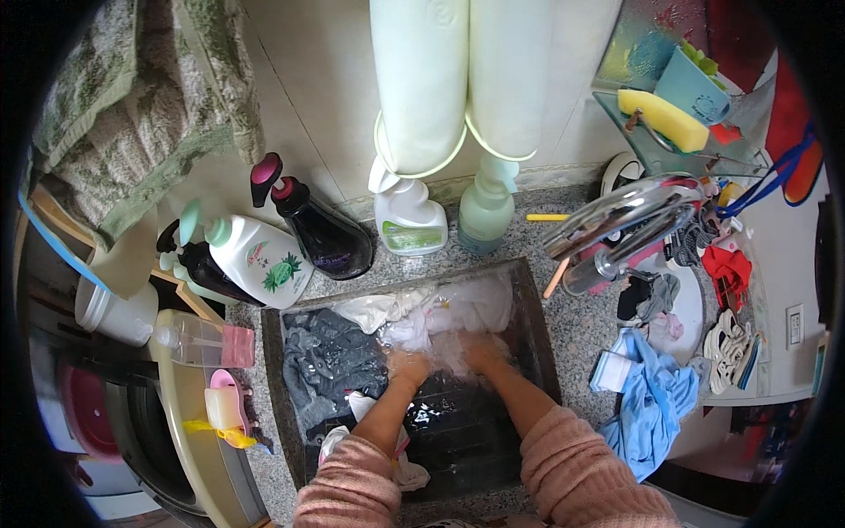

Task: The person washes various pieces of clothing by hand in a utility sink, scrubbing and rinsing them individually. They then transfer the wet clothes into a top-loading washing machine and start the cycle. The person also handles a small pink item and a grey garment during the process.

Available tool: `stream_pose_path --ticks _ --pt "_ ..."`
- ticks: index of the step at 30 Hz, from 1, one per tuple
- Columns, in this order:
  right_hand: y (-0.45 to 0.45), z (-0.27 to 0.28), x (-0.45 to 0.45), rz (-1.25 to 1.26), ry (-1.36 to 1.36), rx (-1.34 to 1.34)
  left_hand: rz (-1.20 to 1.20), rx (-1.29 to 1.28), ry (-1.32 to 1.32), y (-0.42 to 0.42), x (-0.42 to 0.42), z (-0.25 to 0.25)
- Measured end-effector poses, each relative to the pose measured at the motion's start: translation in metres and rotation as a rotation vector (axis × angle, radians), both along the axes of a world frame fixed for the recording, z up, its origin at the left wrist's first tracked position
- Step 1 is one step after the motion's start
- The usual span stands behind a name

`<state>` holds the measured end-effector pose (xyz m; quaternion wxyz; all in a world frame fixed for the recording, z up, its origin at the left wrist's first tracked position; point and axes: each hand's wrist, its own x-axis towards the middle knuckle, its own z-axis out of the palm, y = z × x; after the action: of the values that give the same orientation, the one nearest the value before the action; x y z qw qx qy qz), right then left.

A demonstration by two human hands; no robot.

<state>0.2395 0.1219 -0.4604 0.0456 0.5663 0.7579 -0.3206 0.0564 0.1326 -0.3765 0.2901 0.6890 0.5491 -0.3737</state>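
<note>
Both my hands are in the water of a dark, rectangular washing sink (543, 356). My left hand (407, 367) touches the lower left part of white wet cloth (462, 310); its fingers are partly hidden by water and fabric. My right hand (482, 352) lies at the cloth's lower right, blurred, with its fingertips hidden. Dark grey wet cloth (330, 360) fills the sink's left side. A cream-white cloth (379, 310) lies along the far wall, and small white and pink pieces (412, 475) lie near my left forearm.
Several pump and spray bottles (416, 224) stand behind the sink. A chrome faucet (584, 270) rises at the right, near a white basin (690, 303) with small clothes. Light-blue clothing (650, 396) hangs over the right counter. At left are a soap bar (223, 408) on a pink dish and a clear bottle (204, 340).
</note>
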Motion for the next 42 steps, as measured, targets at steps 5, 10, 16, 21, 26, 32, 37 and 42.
stream_pose_path --ticks 5,10,16,21,26,32,37,42 --pt "0.008 0.056 -0.008 -0.039 -0.186 -0.317 -0.044 0.363 -0.026 -0.023 -0.015 -0.064" --pt "0.006 0.106 -0.019 0.058 -0.172 -0.038 0.042 0.274 -0.547 -0.005 -0.047 0.012" --pt "-0.092 0.157 -0.078 0.323 0.553 0.432 0.259 0.526 -0.813 -0.045 -0.112 0.070" --pt "-0.131 0.148 -0.113 0.340 0.602 0.243 0.522 0.175 -0.823 -0.105 -0.128 0.129" --pt "-0.099 0.214 -0.094 -0.030 0.836 -0.175 0.471 0.452 -0.835 -0.155 -0.110 0.148" --pt "-0.080 0.305 -0.041 -0.243 0.861 -0.141 0.465 0.725 -1.080 -0.124 -0.092 0.205" --pt "-0.085 0.347 0.004 -0.115 0.461 0.064 0.725 0.015 -1.409 -0.105 -0.081 0.218" --pt "-0.097 0.306 0.036 -0.076 0.251 0.737 0.842 -0.149 -1.456 -0.092 -0.065 0.212"
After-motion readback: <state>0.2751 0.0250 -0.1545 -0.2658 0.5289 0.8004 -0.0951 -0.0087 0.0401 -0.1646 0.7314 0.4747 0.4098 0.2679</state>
